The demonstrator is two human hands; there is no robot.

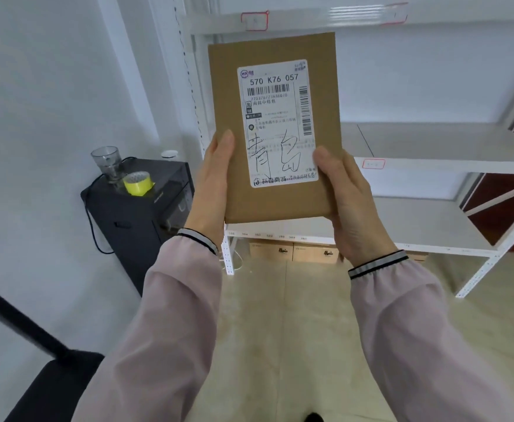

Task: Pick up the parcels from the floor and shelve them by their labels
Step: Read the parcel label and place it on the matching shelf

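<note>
Both hands, left hand (pixel 211 190) & right hand (pixel 348 202), are gripping cardboard parcel (pixel 275 129) upright at frame center w/ fingers pinching its lower edges, label (pixel 277 123) facing camera.

Black cabinet (pixel 140 214) by the wall carries a clear glass (pixel 107 162), yellow tape roll (pixel 137 184) & small white cup (pixel 169 154), w/ a black cord (pixel 92 226) hanging down its side, beige tiled floor (pixel 280 330) below.
</note>
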